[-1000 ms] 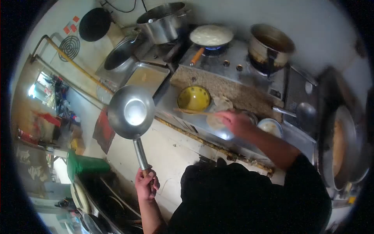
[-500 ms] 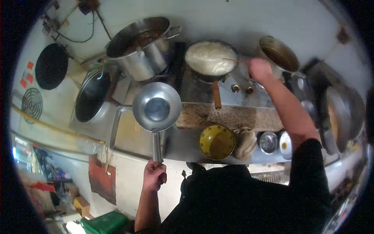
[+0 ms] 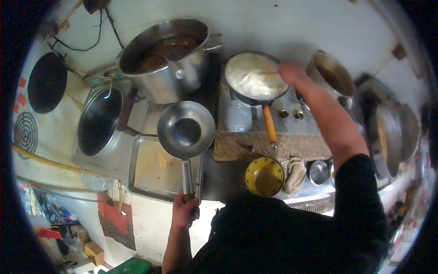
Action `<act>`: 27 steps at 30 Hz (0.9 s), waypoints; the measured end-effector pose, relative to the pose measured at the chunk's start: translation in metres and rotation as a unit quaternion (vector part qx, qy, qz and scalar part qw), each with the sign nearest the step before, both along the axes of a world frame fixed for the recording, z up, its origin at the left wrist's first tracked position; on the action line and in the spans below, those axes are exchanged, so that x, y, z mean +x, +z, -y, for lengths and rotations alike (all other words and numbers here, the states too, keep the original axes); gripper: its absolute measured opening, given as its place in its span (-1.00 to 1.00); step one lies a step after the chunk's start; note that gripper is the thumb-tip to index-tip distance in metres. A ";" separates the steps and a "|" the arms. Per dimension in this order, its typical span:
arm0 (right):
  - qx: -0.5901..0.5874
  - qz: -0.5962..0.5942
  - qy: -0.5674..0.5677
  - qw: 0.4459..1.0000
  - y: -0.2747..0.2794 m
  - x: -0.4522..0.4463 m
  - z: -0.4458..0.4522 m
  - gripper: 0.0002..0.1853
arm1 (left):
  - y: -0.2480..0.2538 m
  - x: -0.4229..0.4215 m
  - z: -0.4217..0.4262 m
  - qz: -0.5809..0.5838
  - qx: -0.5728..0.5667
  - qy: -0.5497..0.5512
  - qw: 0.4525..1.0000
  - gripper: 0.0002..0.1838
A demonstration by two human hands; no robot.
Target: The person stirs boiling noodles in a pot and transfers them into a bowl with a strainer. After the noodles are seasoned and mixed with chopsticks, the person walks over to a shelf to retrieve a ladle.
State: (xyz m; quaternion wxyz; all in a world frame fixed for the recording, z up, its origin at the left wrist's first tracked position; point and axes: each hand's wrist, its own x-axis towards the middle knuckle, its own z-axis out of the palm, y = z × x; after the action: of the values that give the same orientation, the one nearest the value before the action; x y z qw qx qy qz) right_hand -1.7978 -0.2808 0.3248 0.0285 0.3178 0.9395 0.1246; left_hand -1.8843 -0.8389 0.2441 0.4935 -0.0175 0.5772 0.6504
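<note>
Left hand (image 3: 185, 210) grips the wok (image 3: 186, 130); right hand (image 3: 292, 74) seems closed on a stick (image 3: 272, 73), probably working the white food (image 3: 251, 77); the next move calls for gentleness.

"What is carried by the worktop (image 3: 222, 179)?"
"A shallow tray (image 3: 147, 177), a yellow bowl (image 3: 253, 172), a cloth (image 3: 295, 176) and a metal bowl (image 3: 318, 172) are borne on it."
"And by the stove (image 3: 237, 118)?"
"A large pot (image 3: 175, 86) and a pan (image 3: 255, 101) are borne; a smaller pot (image 3: 343, 68), partly hidden, seems supported too."
</note>
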 end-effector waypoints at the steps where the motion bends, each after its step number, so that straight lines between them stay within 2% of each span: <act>1: 0.001 -0.001 0.002 1.000 -0.005 0.001 -0.003 -0.75 | 0.002 0.001 0.000 -0.012 -0.003 0.000 1.000 -0.70; 3: 0.078 -0.022 0.017 0.997 -0.010 0.003 0.003 -0.75 | -0.002 0.001 0.000 -0.013 -0.003 0.003 1.000 -0.70; 4: 0.080 -0.023 0.020 0.996 -0.009 -0.001 0.000 -0.75 | -0.004 0.003 0.001 -0.016 -0.001 0.005 1.000 -0.70; 6: -0.050 0.017 0.009 0.999 -0.007 -0.011 -0.006 -0.74 | -0.006 0.005 0.000 -0.017 0.002 0.013 1.000 -0.70; 10: 0.000 -0.021 -0.008 1.000 -0.021 -0.001 -0.022 -0.73 | -0.016 0.009 -0.001 -0.015 -0.010 0.015 1.000 -0.70; 12: 0.029 0.064 0.091 0.993 -0.042 -0.001 -0.041 -0.74 | -0.009 0.012 -0.005 -0.012 -0.012 0.020 1.000 -0.70; 13: 0.028 0.064 0.092 0.993 -0.045 0.000 -0.045 -0.74 | -0.006 0.013 -0.007 -0.009 -0.015 0.022 1.000 -0.70; 15: -0.043 -0.077 0.014 0.996 -0.029 -0.003 -0.031 -0.77 | -0.005 0.016 -0.009 -0.011 -0.017 0.026 0.999 -0.71; 16: -0.044 -0.077 0.014 0.996 -0.022 -0.004 -0.023 -0.77 | -0.005 0.017 -0.010 -0.014 -0.018 0.029 0.999 -0.72; 18: -0.012 0.020 -0.025 0.999 -0.013 -0.004 -0.013 -0.77 | -0.005 0.019 -0.011 -0.016 -0.020 0.028 0.999 -0.73; 19: -0.012 0.019 -0.024 0.999 -0.024 -0.001 -0.030 -0.77 | -0.005 0.020 -0.011 -0.017 -0.021 0.026 0.999 -0.74; 21: -0.012 -0.001 0.137 0.991 -0.043 0.005 -0.063 -0.75 | 0.000 0.021 -0.013 -0.018 -0.025 0.020 0.999 -0.75; 22: -0.013 -0.002 0.137 0.991 -0.046 0.009 -0.065 -0.75 | 0.002 0.022 -0.013 -0.018 -0.029 0.014 0.999 -0.76; 24: 0.017 -0.049 0.058 0.997 -0.024 0.012 -0.037 -0.76 | -0.001 0.023 -0.013 -0.016 -0.030 0.019 0.999 -0.76; 27: 0.003 -0.017 0.029 0.999 -0.021 0.010 -0.035 -0.79 | -0.001 0.025 -0.013 -0.015 -0.023 0.024 0.999 -0.77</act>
State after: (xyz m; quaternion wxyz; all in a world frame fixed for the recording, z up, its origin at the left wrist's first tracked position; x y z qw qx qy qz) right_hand -1.7873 -0.2454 0.3042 0.0077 0.2924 0.9484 0.1225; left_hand -1.8593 -0.8256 0.2435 0.4682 -0.0329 0.5992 0.6486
